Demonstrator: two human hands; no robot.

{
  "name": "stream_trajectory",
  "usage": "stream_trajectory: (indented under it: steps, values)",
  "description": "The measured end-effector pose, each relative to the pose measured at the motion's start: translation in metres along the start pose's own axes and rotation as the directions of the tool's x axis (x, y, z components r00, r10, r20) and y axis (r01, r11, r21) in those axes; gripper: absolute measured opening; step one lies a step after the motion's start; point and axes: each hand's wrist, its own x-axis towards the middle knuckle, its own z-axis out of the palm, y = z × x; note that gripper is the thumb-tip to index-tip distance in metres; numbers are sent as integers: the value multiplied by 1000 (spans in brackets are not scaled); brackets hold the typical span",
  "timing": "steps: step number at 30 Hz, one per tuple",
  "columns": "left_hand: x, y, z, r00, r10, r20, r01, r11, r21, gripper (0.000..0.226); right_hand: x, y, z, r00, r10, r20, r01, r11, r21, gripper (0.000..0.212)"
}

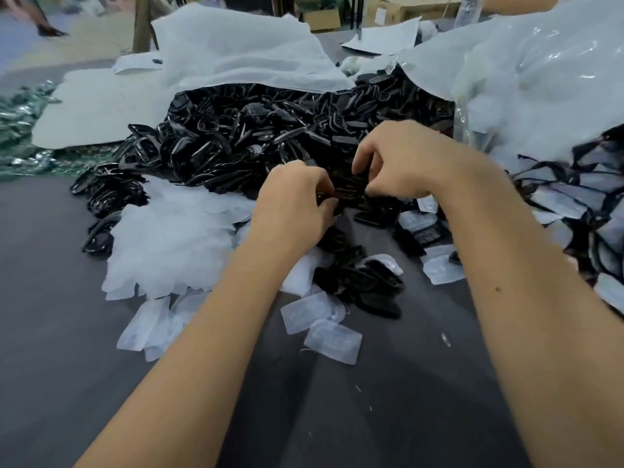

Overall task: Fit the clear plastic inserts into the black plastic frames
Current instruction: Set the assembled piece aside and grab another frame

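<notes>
We could not make out the black frame (349, 190) held between our hands: the left hand (293, 197) covered its near end, the right hand (398, 163) its far side, and motion blur smeared what showed. Whether a clear insert sat in it, we could not tell. The pile of black frames (256, 136) ran under the white bag (236, 52), so its far extent was hidden. The heap of fitted pieces (580, 197) was cut off by the right edge. Our forearms hid part of the clear inserts (169, 241) and the table (50, 298). The background at the top was too blurred to read.
</notes>
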Motion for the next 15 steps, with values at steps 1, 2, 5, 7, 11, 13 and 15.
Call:
stream_trajectory:
  steps: [1,2,5,7,11,13,15]
  values:
    - [-2,-2,-2,1000,0,-12,0,1000,-6,19,2,-4,7,1000,-3,-11,3,1000,1,34]
    - [-3,-4,-4,1000,-2,-31,1,1000,-8,18,4,-6,12,1000,-3,-29,3,1000,9,34]
    - [-5,-13,-6,996,-47,-76,44,998,-45,13,5,-6,20,989,4,-151,5,999,54,25]
    - [-6,-16,-5,990,-108,-89,97,987,-125,12,5,-7,24,987,-7,-159,14,999,46,22]
    - [-12,-19,-3,977,-165,-134,114,939,-324,20,8,-9,41,977,-13,-213,13,1000,-3,40]
    - [-15,-23,-4,970,-181,-160,107,917,-383,19,11,-8,47,968,0,-253,-3,1000,-8,33]
    - [-17,-27,-3,962,-192,-196,101,912,-398,14,12,-6,48,968,11,-250,-12,1000,-2,28]
